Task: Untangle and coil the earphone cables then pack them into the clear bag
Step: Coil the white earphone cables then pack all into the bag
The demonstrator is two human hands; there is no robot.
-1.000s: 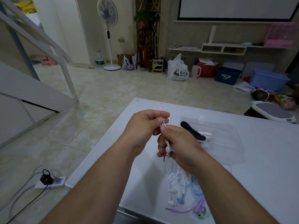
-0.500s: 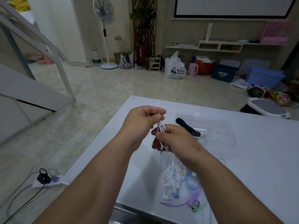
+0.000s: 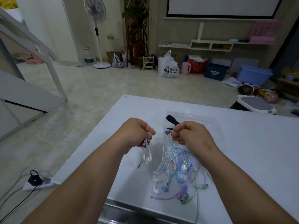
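Ok, left hand (image 3: 135, 133) pinches white earphone coil (image 3: 146, 149): v light, floppy, grip mid-bundle. Right hand (image 3: 192, 135) curled by clear bag (image 3: 207, 117), hold unclear.

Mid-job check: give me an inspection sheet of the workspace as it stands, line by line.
Surface: white table, with the earphones and bag lying on it.
Job's things: white earphone bundle hangs looped from the left hand; clear bag lies flat on the table, with a black item showing in it.
Clutter: nothing seen.
Hands: left hand grips the bundle; right hand is curled at the bag's near edge, and whether it holds anything is unclear.
Cables: tangle of white, blue, purple and green earphones, unsorted, near the table's front edge.
Surroundings: fan, power strip on the floor, blue bin.
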